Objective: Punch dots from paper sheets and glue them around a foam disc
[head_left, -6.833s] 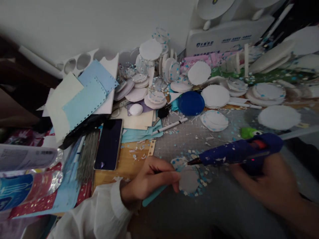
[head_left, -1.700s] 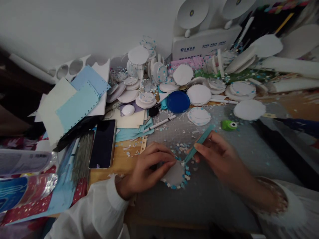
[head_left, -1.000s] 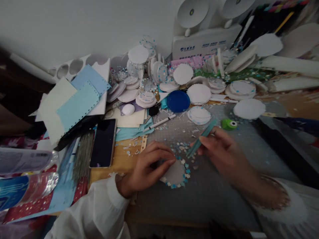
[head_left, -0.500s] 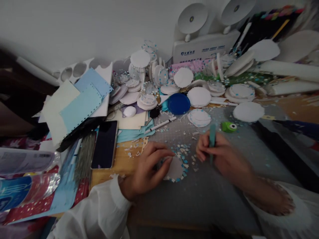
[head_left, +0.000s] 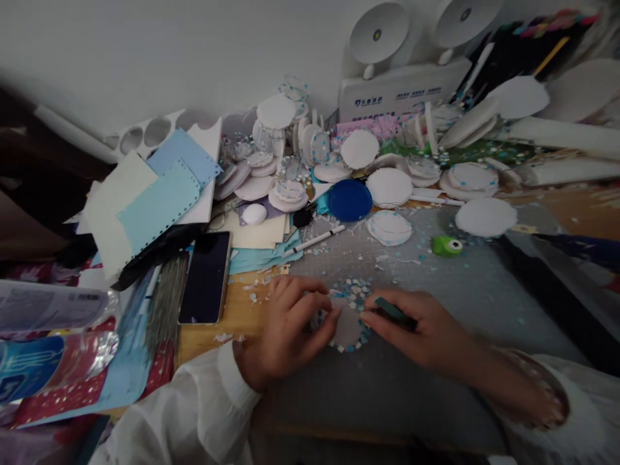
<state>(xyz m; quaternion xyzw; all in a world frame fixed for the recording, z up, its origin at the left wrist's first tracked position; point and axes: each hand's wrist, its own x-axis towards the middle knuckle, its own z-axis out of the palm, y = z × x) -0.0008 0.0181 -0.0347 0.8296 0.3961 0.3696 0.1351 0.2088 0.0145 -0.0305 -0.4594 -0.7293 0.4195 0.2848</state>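
A small white disc [head_left: 347,328] ringed with tiny blue and white flower shapes lies on the grey cutting mat [head_left: 358,400]. My left hand [head_left: 295,326] is at its left edge, thumb and bent fingers closed on the rim, covering that side. From the right, my right hand [head_left: 419,323] grips slim teal tweezers [head_left: 393,311], now tilted, with fingertips at the disc's right rim. Whether a tiny piece is in their tips cannot be made out. Loose flower cutouts [head_left: 359,286] are scattered just beyond the disc.
Behind stand many white foam discs [head_left: 390,187], a blue round lid [head_left: 349,200] and a green paper punch [head_left: 446,246]. A white pen [head_left: 314,240] and a phone [head_left: 205,278] lie left, beside bottles [head_left: 58,361] and punched paper sheets [head_left: 159,197].
My right hand has moved left and down to the disc, and the teal tweezers have tipped from upright to slanted. My left hand has stayed nearly in place at the disc.
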